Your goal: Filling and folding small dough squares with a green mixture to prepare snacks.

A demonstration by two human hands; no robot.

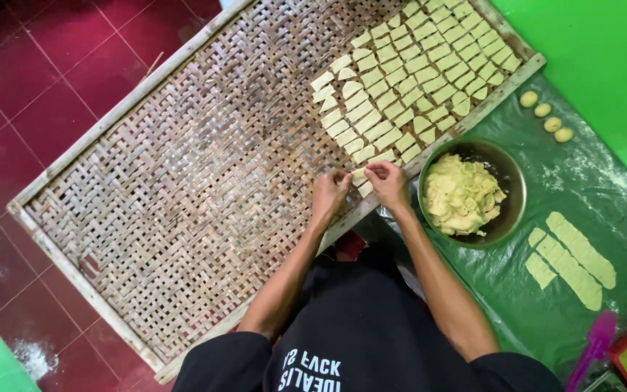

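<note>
L hand & R hand meet at frame centre, fingers of both pinched shut on 1 dough piece, touching the woven tray. Laid pieces fill tray's upper right. Bowl of cut dough sits just right of R hand; 4 dough balls upper right, dough strips lower right.

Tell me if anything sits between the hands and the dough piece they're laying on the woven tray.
Nothing visible does. The left hand and the right hand both already pinch the dough piece at the near edge of the woven tray.
</note>
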